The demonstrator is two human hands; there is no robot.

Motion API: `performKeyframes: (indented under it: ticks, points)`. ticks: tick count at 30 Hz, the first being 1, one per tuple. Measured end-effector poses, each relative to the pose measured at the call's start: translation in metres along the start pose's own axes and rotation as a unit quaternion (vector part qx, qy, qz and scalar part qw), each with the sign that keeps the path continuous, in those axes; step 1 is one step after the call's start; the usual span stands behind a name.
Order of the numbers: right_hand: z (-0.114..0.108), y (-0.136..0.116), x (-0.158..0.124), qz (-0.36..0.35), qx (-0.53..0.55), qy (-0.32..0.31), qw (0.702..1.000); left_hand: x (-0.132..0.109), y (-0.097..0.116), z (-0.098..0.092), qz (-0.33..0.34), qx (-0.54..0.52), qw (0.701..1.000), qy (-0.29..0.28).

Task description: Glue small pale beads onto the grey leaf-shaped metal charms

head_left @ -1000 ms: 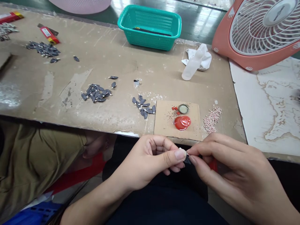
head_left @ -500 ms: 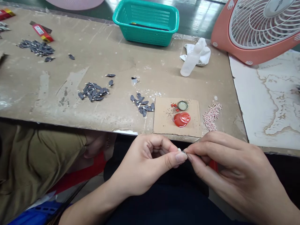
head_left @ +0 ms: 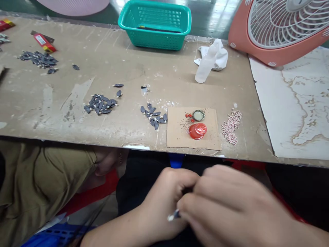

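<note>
Below the table edge, my right hand point(head_left: 226, 206) is closed in a pinch on a small dark grey leaf-shaped piece with a white tip point(head_left: 175, 215); motion smears it. My left hand point(head_left: 164, 199) is curled right against it, and its fingertips are hidden behind the right hand. On the table, a cardboard square point(head_left: 177, 139) carries a small red glossy cup point(head_left: 197, 131), a bottle cap point(head_left: 198, 115) and tiny red bits point(head_left: 189, 115). Left of it lies a small group of similar grey pieces point(head_left: 155, 116). A scatter of tiny pink beads point(head_left: 231, 126) is on the right.
Further left are more piles of grey pieces point(head_left: 100, 104) point(head_left: 38, 59) and a red-yellow box point(head_left: 44, 43). A green basket point(head_left: 156, 40), a white squeeze bottle point(head_left: 205, 65) and a coral fan point(head_left: 236, 37) line the back. Another person's leg point(head_left: 48, 175) is at left.
Both hands have moved down towards my lap and overlap more. The right hand has turned, and the white tip now points left below its fingers. The view has shifted slightly.
</note>
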State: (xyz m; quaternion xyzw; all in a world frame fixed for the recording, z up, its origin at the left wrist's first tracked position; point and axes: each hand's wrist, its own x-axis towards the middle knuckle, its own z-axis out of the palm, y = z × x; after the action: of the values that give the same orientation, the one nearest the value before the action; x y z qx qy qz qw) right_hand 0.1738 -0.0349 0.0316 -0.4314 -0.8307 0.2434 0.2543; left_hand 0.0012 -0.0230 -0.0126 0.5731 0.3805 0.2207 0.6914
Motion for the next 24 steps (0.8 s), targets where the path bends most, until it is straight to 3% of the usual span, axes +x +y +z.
performKeyframes:
  ticks: [3,5,9,12,16,20,24]
  points:
    - [0.002,-0.003,-0.004,0.009,0.008,-0.03,0.999,-0.004,-0.004,0.002,-0.04,-0.009,0.999,-0.023]
    - [0.006,-0.003,-0.009,0.028,0.07,-0.016,0.997,-0.006,-0.004,0.001,-0.064,-0.054,0.996,-0.025]
    - [0.019,-0.001,-0.018,0.147,0.163,0.067,0.973,-0.009,-0.002,-0.004,-0.092,-0.155,0.982,0.054]
    - [0.024,-0.002,-0.021,0.204,0.161,0.115,0.959,-0.014,-0.001,-0.005,-0.043,-0.196,0.975,0.096]
    - [0.025,-0.006,-0.022,0.214,0.132,0.158,0.955,-0.016,0.003,-0.004,0.023,-0.233,0.964,0.127]
    - [0.023,-0.009,-0.023,0.209,0.113,0.17,0.956,-0.012,0.008,-0.001,-0.012,-0.292,0.945,0.148]
    - [0.019,-0.012,-0.021,0.207,0.106,0.145,0.962,-0.009,0.006,-0.001,-0.052,-0.377,0.919,0.102]
